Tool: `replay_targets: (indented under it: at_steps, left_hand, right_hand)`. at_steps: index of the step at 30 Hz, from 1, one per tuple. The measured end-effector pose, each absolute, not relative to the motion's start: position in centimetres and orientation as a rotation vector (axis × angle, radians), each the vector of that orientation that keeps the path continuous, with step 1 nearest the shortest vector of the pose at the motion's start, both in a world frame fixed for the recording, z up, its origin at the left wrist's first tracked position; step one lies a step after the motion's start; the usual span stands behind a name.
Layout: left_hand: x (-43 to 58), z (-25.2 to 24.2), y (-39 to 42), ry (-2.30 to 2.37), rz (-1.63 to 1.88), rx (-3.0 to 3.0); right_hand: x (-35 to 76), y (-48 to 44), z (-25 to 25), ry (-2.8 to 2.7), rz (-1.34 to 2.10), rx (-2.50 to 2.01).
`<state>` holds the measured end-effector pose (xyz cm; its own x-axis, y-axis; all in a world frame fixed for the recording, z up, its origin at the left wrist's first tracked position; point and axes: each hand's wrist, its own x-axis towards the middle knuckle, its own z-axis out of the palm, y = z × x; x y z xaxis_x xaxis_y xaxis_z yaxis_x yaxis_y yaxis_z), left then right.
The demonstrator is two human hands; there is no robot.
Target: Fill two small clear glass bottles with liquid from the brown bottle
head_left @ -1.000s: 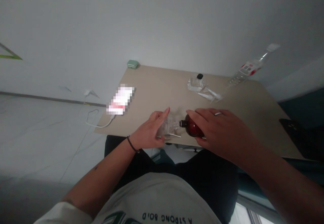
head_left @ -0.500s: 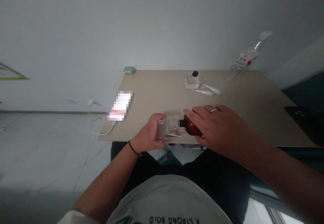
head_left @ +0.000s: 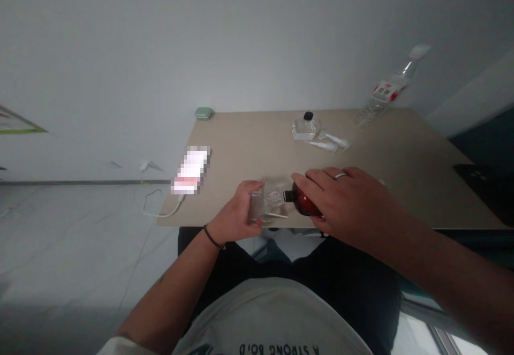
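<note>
A beige table [head_left: 249, 146] stands against a pale wall, and the person sits at its near edge. The right hand [head_left: 349, 199] reaches in from the right and lies over a dark red bottle [head_left: 303, 201], fingers curled around its body in a closed grip; a ring [head_left: 340, 175] shows on one finger. The left hand [head_left: 236, 218], with a dark band [head_left: 212, 237] at the wrist, is closed on a clear plastic bag [head_left: 267, 205], pinching its left end.

The dark red bottle lies on its side close to the near edge of the table, its dark neck pointing left and meeting the bag; whether the neck is inside the bag cannot be told.

At the far right corner a clear water bottle [head_left: 387, 91] with a red and white label leans against the wall. A phone [head_left: 190, 170] lies by the left edge, with a white cable [head_left: 155, 208] hanging off the table. Farther back sits a small clear bottle [head_left: 305, 126] with a black cap, plastic wrappers [head_left: 329, 142] just beside it. A small green case [head_left: 203, 113] rests at the far left corner.
</note>
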<state>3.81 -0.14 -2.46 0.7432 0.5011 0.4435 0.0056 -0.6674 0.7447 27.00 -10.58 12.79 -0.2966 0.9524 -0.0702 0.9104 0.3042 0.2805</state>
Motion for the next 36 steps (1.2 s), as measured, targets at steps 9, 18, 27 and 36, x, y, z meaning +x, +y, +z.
replay_targets:
  at_steps: [9,18,27,36]
  left_hand:
    - [3.80,-2.59,-0.10,0.377,0.839,2.178]
    - [3.77,-2.54,-0.16,0.394,0.810,2.180]
    - [3.70,-2.58,-0.14,0.392,0.813,2.173]
    - [3.72,-2.39,-0.17,0.396,0.814,2.179]
  right_hand:
    - [26.93,-10.52,12.88,2.349,0.301,1.696]
    - [26.81,-10.54,12.88,2.333,0.313,1.685]
    - [26.70,-10.56,13.02,2.331,0.316,1.685]
    - [26.65,-10.57,13.02,2.344,0.341,1.683]
